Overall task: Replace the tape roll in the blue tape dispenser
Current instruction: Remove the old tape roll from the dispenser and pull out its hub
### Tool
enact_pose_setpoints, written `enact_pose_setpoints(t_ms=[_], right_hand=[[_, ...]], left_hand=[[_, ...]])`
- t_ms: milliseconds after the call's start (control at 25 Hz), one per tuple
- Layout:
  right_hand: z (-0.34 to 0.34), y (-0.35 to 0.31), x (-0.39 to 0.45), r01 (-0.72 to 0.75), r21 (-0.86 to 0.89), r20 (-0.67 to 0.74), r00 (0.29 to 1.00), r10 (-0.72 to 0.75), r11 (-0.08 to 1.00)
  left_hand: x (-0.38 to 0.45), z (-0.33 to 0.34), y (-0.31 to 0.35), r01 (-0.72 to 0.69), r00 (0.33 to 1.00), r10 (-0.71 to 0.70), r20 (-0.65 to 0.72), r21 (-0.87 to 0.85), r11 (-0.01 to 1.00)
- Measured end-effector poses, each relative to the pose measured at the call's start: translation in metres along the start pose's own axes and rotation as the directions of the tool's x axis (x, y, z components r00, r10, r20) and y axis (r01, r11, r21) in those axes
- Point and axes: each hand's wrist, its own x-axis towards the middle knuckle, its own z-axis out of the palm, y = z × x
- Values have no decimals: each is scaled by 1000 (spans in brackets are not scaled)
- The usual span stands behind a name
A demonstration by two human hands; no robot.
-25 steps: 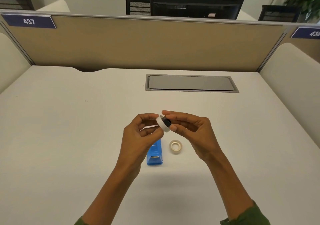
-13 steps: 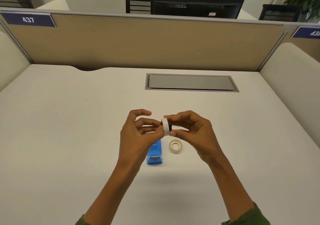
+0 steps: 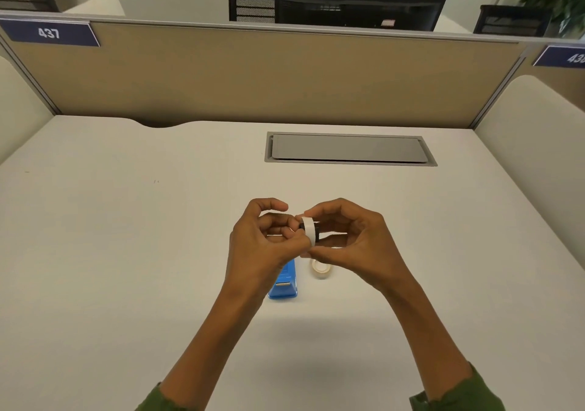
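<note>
Both hands meet above the white desk [image 3: 126, 252], pinching a white tape roll [image 3: 309, 231] that stands on edge with a black hub through its hole. My left hand [image 3: 264, 243] grips it from the left, my right hand [image 3: 351, 241] from the right and below. Under my left hand lies the blue tape dispenser [image 3: 284, 284], partly hidden by the wrist. A second roll of clear tape [image 3: 321, 270] lies flat on the desk just right of the dispenser, partly covered by my right hand.
A grey cable hatch [image 3: 348, 148] is set into the desk behind the hands. A tan partition [image 3: 269, 75] closes off the far edge, with white side panels left and right. A monitor [image 3: 361, 2] stands beyond it.
The roll has turned from tilted to nearly edge-on between my fingers, and the black hub shows less. Both hands stay at about the same spot above the dispenser.
</note>
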Motion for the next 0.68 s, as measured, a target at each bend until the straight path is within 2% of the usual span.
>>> enact_pose_setpoints(t_ms=[200, 360, 480, 600, 680], right_hand=[[-5, -4, -3, -29, 141, 22, 999, 26, 990], [-5, -8, -3, 54, 58, -11, 999, -53, 997], [-5, -7, -3, 119, -18, -73, 990, -120, 993], [-7, -9, -4, 142, 25, -105, 985, -139, 990], [-7, -10, -4, 140, 20, -89, 986, -138, 990]], left_hand=[[0, -6, 1, 49, 998, -42, 46, -158, 986], [-5, -8, 6, 15, 991, 5, 132, -147, 989], [-9, -11, 5, -72, 981, 91, 173, -113, 991], [-13, -15, 5, -160, 932, 202, 301, -159, 974], [-13, -13, 5, -201, 922, 239, 303, -152, 968]])
